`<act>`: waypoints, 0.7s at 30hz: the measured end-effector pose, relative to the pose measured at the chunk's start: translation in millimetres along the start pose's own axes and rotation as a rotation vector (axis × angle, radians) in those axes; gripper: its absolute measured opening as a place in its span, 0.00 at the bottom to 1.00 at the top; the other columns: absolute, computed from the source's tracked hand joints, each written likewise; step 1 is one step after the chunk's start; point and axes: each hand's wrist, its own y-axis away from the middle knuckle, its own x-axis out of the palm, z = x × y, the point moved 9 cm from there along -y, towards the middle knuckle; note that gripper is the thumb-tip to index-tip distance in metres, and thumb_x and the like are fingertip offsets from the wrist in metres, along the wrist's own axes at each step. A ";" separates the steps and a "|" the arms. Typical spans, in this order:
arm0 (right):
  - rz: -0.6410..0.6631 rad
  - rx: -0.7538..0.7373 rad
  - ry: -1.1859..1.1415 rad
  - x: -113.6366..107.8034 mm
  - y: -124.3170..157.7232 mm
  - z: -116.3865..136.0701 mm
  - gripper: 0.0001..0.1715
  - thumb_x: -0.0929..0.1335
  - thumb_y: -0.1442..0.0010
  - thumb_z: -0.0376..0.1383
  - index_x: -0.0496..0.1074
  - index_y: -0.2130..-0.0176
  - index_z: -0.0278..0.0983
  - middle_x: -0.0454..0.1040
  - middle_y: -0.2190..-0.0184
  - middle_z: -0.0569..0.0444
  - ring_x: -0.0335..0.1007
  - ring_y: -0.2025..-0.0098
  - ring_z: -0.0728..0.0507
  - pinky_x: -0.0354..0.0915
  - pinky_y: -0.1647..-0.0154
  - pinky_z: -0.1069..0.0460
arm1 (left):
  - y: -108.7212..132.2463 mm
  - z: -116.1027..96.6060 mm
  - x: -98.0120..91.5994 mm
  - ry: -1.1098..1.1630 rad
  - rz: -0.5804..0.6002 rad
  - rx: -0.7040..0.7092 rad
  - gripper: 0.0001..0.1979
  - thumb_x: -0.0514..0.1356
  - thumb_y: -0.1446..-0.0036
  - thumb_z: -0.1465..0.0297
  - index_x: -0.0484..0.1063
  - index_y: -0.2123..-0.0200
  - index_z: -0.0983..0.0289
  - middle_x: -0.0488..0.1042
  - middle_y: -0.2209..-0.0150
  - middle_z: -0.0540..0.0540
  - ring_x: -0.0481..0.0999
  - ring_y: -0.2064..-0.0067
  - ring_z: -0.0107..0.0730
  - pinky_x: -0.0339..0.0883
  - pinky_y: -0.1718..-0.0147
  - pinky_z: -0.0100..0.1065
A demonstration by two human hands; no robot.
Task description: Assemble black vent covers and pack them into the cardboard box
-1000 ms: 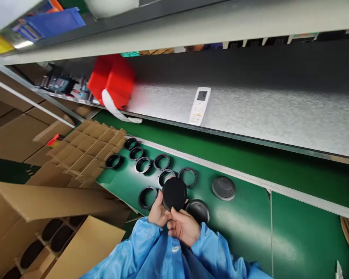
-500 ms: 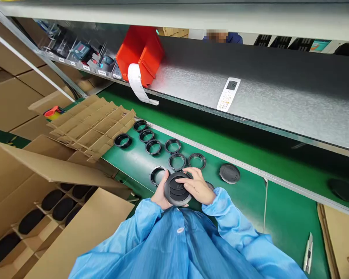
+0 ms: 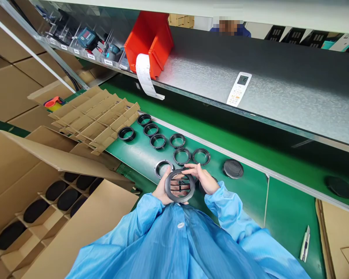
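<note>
A round black plastic vent cover [image 3: 180, 185] is held close to my chest over the green bench [image 3: 238, 193], its slatted open side facing me. My left hand [image 3: 162, 188] cups its left rim from below. My right hand [image 3: 203, 179] grips its upper right rim with the fingers bent over the edge. Just beyond lie several black rings [image 3: 177, 145] in rows on the green surface. A black round cap [image 3: 233, 168] lies to the right of them, and another black part sits partly hidden under my right hand.
An open cardboard box [image 3: 46, 201] with divider cells holding black round parts stands at the left, with a cardboard divider grid [image 3: 93, 118] behind it. A red bin [image 3: 151, 38] and a white remote [image 3: 239, 89] rest on the metal shelf. A utility knife [image 3: 304, 243] lies at the right. A person stands beyond the shelf.
The black vent cover has been turned over in my hands: first its flat solid face showed, then its ribbed face, now its open slatted side. My head view has shifted left and down.
</note>
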 end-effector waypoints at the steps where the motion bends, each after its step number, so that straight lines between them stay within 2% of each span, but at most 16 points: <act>1: -0.012 0.000 0.018 -0.8 0.3 -0.3 0.42 0.50 0.29 0.60 0.82 0.56 0.42 0.69 0.41 0.51 0.64 0.40 0.39 0.60 0.35 0.42 | 0.2 -0.4 -1.4 0.010 0.006 -0.004 0.43 0.49 0.41 0.38 0.61 0.36 0.65 0.74 0.50 0.72 0.79 0.58 0.62 0.74 0.66 0.62; 8: -0.003 -0.074 0.288 4.4 4.1 10.1 0.44 0.46 0.29 0.59 0.81 0.55 0.45 0.69 0.42 0.52 0.60 0.38 0.38 0.52 0.32 0.38 | -2.2 -0.6 -9.5 0.033 -0.034 -0.021 0.42 0.51 0.42 0.38 0.62 0.37 0.63 0.75 0.50 0.70 0.77 0.53 0.65 0.76 0.67 0.60; 12: 0.032 -0.176 0.517 14.7 9.6 16.0 0.44 0.43 0.28 0.55 0.78 0.47 0.46 0.65 0.38 0.51 0.55 0.35 0.38 0.52 0.32 0.38 | -0.7 -4.7 -9.2 0.031 -0.046 -0.032 0.40 0.52 0.42 0.38 0.67 0.41 0.64 0.77 0.54 0.69 0.78 0.55 0.64 0.75 0.68 0.61; 14: 0.073 -0.255 0.672 25.8 14.3 15.0 0.38 0.50 0.29 0.58 0.74 0.42 0.46 0.58 0.33 0.51 0.47 0.32 0.34 0.47 0.30 0.34 | -2.0 -5.4 -17.4 0.069 -0.090 -0.024 0.39 0.53 0.43 0.38 0.71 0.46 0.65 0.78 0.58 0.66 0.79 0.58 0.61 0.76 0.67 0.58; 16: 0.159 -0.305 0.813 40.4 18.6 7.1 0.35 0.61 0.33 0.60 0.69 0.38 0.44 0.52 0.30 0.48 0.39 0.29 0.30 0.39 0.29 0.31 | -5.7 -4.0 -29.3 0.116 -0.157 -0.003 0.36 0.54 0.42 0.39 0.73 0.50 0.66 0.79 0.61 0.64 0.80 0.60 0.55 0.76 0.65 0.53; 18: 0.263 -0.271 0.890 51.7 19.7 -8.4 0.44 0.70 0.39 0.58 0.62 0.33 0.41 0.44 0.28 0.43 0.33 0.28 0.27 0.37 0.30 0.30 | -11.5 0.9 -39.7 0.136 -0.228 0.004 0.34 0.55 0.40 0.42 0.74 0.51 0.67 0.80 0.60 0.64 0.80 0.58 0.53 0.76 0.60 0.49; 21: 0.341 -0.113 0.899 54.9 13.9 -33.7 0.69 0.77 0.50 0.58 0.41 0.27 0.41 0.29 0.27 0.39 0.27 0.27 0.25 0.44 0.31 0.29 | -20.9 7.2 -47.8 0.092 -0.324 0.004 0.33 0.57 0.40 0.44 0.72 0.45 0.65 0.79 0.56 0.64 0.78 0.52 0.52 0.73 0.52 0.47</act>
